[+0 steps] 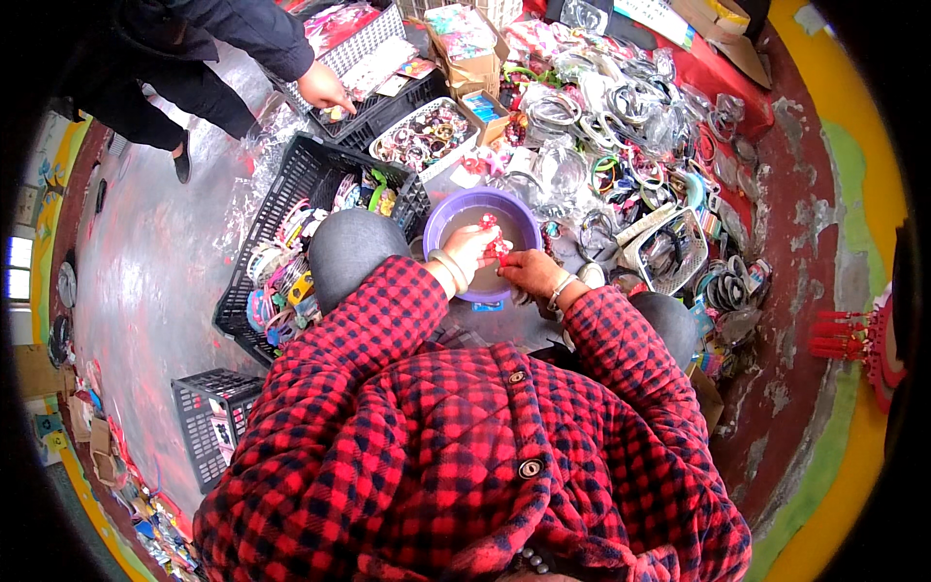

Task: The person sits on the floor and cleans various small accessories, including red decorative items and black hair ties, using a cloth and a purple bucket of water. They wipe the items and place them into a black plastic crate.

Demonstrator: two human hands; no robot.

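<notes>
Both hands meet over the round purple plastic basin point(441, 225), which sits on the floor between the person's knees, just above the picture's middle. The left hand point(472, 248) has its grip closed on a small red hair ornament point(488, 222) at the basin's centre; the right hand point(529, 271), at 3 o'clock of it, pinches a second small red piece point(501, 249) touching the first.

The pieces are tiny and held only at the fingertips, so a slip could drop one into the basin or, worse, into the heap of clear-wrapped bangles and hairbands point(621, 116) at 1 o'clock, where it would be hard to find. The basin's rim is close to the left knee; a shift of the leg could tip it.

What the basin holds is unclear, since the hands cover most of its floor. The exact shape of the red pieces is too small to tell. At 11 o'clock another person's hand point(325, 89) reaches into a black plastic crate point(291, 184); that person's body is cut off.
</notes>
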